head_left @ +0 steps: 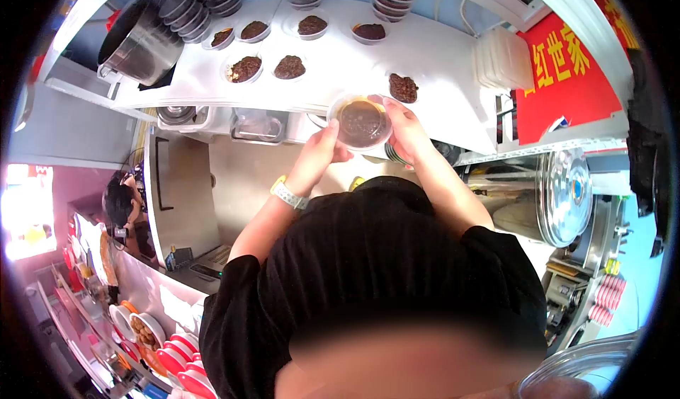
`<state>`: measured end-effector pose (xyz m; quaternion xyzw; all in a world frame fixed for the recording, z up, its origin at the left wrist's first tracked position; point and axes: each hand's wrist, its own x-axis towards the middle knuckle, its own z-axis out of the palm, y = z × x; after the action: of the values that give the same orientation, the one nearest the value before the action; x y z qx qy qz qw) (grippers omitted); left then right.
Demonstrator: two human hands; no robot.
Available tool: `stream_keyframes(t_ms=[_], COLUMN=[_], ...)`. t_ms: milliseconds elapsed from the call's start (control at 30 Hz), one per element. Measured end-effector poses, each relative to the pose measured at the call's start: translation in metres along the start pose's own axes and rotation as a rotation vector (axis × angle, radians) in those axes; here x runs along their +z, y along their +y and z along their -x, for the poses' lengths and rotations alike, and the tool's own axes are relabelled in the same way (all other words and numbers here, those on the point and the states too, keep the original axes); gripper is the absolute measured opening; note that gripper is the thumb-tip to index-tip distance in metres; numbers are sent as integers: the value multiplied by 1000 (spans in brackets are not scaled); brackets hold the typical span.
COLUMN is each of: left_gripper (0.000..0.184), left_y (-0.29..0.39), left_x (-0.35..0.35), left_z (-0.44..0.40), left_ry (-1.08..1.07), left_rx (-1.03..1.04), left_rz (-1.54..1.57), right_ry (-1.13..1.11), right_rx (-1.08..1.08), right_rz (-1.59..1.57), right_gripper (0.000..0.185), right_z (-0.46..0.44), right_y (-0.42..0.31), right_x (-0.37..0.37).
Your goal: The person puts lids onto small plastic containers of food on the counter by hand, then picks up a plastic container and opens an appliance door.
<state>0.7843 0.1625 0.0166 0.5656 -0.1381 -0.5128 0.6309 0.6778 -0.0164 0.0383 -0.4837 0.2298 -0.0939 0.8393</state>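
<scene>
Both hands hold one round clear container (362, 123) of dark brown sauce, just off the front edge of the white shelf (326, 80). My left hand (319, 151) grips its left side, with a watch on that wrist. On the right side, my right hand (406, 130) has its thumb at the rim. Behind on the shelf stand several containers of dark, chunky sauce, such as one just beyond my right hand (404, 87), one at the middle (289, 67) and one at the left (244, 69).
Stacked filled containers (394, 2) line the shelf's back. A steel pot (142, 43) stands at the left, clear lids (501, 59) at the right. Below right is a large lidded steel pot (545, 197). Red bowls (180, 360) sit at lower left.
</scene>
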Motion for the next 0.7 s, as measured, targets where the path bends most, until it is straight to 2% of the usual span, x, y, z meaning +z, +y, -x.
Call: stream_keyframes(t_ms=[133, 167, 233, 267, 300, 367, 467, 600, 667, 700], left_gripper=[53, 53, 52, 50, 50, 50, 48, 43, 38, 36], left_y=[16, 14, 14, 17, 17, 18, 46, 104, 137, 144], left_x=[21, 20, 14, 14, 13, 9, 4, -4, -11, -20], left_z=[-15, -18, -24, -24, -27, -32, -46, -122, -180, -215], left_ry=[99, 106, 153, 198, 201, 273, 283, 245, 171, 104], left_rx=[103, 108, 123, 139, 142, 201, 275, 429, 470, 487], left_rz=[110, 119, 204, 232, 238, 292, 248, 252, 223, 191], right_ry=[-58, -55, 177, 186, 181, 294, 361, 363, 281, 193], right_rx=[72, -19, -207, -250, -248, -38, 17, 9, -41, -121], right_rz=[115, 13, -30, -111, -107, -141, -91, -205, -319, -119], right_gripper=[38, 36, 29, 24, 24, 26, 27, 30, 34, 34], right_z=[-42, -59, -105, -138, -165, -206, -246, -228, -196, -181], right_y=[-37, -48, -78, -83, -90, -100, -96, -91, -88, -84], right_x=[-35, -55, -86, -116, -133, -155, -171, -165, -169, -179])
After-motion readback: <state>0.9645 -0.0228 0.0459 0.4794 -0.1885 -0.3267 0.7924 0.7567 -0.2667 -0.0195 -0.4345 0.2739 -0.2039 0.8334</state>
